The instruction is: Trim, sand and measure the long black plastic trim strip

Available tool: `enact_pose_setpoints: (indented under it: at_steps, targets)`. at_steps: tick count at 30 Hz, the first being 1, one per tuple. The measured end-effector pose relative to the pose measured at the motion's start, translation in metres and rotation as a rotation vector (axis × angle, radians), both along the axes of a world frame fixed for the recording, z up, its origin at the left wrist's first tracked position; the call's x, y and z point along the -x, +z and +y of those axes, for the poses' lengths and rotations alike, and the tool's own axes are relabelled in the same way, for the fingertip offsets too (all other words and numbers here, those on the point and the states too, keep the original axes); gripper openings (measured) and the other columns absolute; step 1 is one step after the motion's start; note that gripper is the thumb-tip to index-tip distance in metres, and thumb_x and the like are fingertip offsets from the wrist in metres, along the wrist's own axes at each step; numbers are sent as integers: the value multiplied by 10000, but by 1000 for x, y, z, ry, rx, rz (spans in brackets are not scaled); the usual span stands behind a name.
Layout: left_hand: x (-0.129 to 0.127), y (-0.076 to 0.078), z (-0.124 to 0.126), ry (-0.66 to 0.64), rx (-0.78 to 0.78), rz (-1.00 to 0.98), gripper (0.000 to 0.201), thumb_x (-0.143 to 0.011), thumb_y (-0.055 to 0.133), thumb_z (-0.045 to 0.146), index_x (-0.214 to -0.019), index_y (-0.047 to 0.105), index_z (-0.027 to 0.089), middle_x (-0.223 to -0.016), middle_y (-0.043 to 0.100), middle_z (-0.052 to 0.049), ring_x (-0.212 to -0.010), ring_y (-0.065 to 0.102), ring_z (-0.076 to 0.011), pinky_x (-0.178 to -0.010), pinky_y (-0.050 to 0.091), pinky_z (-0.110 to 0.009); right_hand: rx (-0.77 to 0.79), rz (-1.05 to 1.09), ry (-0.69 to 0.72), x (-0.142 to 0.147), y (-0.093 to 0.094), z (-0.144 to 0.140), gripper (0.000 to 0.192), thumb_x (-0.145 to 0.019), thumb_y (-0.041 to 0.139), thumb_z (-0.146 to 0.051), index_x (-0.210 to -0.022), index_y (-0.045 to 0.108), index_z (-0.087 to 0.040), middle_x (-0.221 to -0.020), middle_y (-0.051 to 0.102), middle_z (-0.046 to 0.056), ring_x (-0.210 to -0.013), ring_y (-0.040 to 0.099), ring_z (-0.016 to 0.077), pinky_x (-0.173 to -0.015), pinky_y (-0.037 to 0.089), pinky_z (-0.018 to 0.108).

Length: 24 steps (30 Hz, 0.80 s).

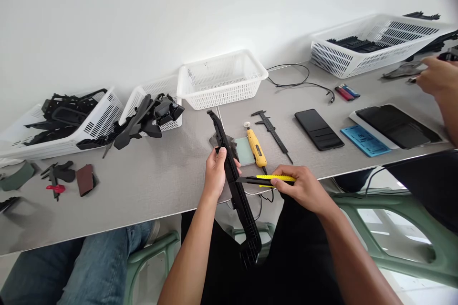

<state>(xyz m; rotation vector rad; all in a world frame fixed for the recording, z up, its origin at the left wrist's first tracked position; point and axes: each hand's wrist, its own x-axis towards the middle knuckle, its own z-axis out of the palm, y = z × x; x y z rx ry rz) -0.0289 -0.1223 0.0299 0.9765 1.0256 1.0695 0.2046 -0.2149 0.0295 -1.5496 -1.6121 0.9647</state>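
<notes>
An empty white basket (222, 78) stands near a black phone (318, 129).

The left hand (215, 171) grips a long black plastic part (236, 190), held slanting over the bench (150, 186) edge. The right hand (304, 187) holds a yellow utility knife (266, 180), its tip touching the part. A yellow screwdriver (256, 148) lies just behind.

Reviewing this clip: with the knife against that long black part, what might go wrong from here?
1. The yellow utility knife in the right hand points at the long black plastic part close to the left hand; a slip might cut those fingers.
2. The part's lower end overhangs the table edge above the lap, so it may twist or drop under blade pressure.
</notes>
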Motion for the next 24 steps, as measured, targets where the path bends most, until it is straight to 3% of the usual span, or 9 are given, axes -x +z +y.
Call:
enact_pose_setpoints:
  at_steps: [8,24]
  targets:
    - [-1,0,1,2,-4,18,685,-836,742,844,-1052,555,222,-678,740,6,-467,673,-173,-443,518,-254,-52,-19,65,-1,1,0,304,-986,668,-453,-801,744,-225,-771,737,22,-718,623,205,-698,423,325]
    - [0,0,1,19,8,42,672,-848,732,845,-1049,555,228,-681,733,10,-471,671,-170,-429,521,-258,-61,-37,147,-4,5,0,332,-1007,671,-471,-804,747,-220,-768,733,29,-721,615,205,-700,426,335]
